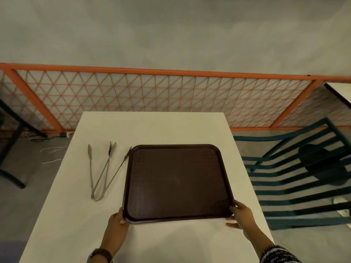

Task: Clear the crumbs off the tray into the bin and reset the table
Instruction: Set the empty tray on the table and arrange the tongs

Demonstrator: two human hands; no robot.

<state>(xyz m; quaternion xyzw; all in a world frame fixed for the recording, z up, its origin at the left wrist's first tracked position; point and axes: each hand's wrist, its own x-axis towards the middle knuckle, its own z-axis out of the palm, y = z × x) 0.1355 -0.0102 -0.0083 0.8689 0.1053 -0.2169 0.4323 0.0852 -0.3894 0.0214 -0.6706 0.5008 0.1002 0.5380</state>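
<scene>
Gripping the tray by both near corners, low in the frame's centre

My left hand (116,223) is pinching the left near corner of the brown tray (177,179) on the white table (152,128), tongs (101,171) lying just left of it, my right hand (242,215) clasping the right corner; I'm judging that tilting unevenly while lifting could be spilling crumbs, and swinging left could be knocking the tongs

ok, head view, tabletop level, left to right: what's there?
Dark table leg → tongs → left hand → brown tray → right hand → teal chair.
</scene>
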